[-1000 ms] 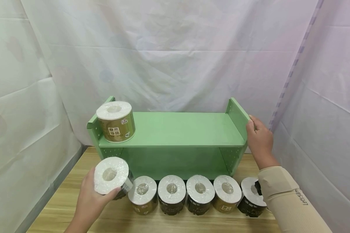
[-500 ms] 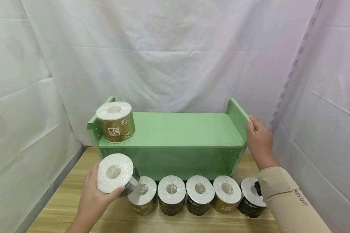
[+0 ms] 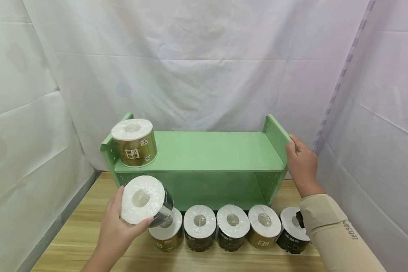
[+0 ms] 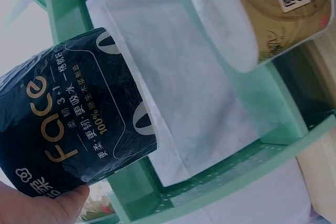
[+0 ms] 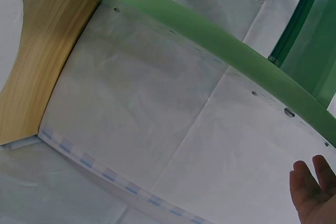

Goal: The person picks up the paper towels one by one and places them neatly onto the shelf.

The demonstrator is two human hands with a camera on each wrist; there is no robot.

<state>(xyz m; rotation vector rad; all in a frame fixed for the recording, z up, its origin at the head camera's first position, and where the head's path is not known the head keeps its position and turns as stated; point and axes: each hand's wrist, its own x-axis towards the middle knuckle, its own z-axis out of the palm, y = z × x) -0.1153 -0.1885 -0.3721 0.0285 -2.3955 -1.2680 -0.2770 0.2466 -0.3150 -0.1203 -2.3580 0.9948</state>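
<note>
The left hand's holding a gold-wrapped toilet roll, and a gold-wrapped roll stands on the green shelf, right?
Not gold: the left wrist view shows the left hand holding a dark-wrapped toilet roll. The gold-wrapped roll does stand on the green shelf.

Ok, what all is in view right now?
Table: 1, light wood, bottom of the head view.
Shelf: 1, green, centre.
Shelf roll: 1, gold, upper board's left end.
Held roll: 1, dark, lifted before the shelf.
Gold rolls: 2, gold, table row, first and fourth from left.
Dark rolls: 3, dark, row's second, third and fifth.
Fabric: count unclear, whitish, behind and both sides.
Unclear item: 1, black, overlapping the rightmost roll.
Sleeve: 1, beige, lower right.
Left hand: 1, bare, gripping the held roll.
Right hand: 1, bare, gripping the shelf's right side.
</note>
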